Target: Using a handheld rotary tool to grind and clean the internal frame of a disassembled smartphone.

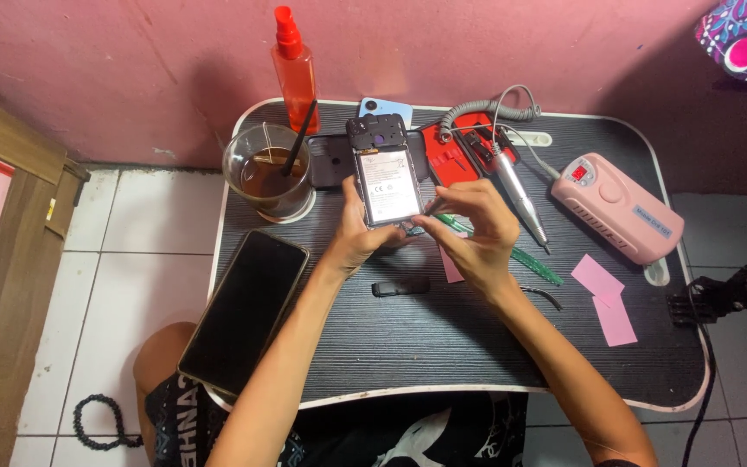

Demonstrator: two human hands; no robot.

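I see the black bench filling most of the view, set against a pink wall. On its left edge a large dark phone lies face up, hanging partly over the rim. At the right stands a pink drill box, its coiled cord running to a silver handpiece that lies tilted beside a red tool case. A glass of brown drink with a straw sits at the back left, and an orange spray bottle stands just behind it by the wall. Two pink slips lie near the right side.

My left hand holds the opened phone above the middle of the bench, its back cover off and battery showing; the fingers are wrapped around its lower left edge. My right hand is at the phone's lower right corner, fingers pinched together there; whether they grip something small I cannot tell. A green tool lies under that hand, and a small black part rests on the bench just below both hands.
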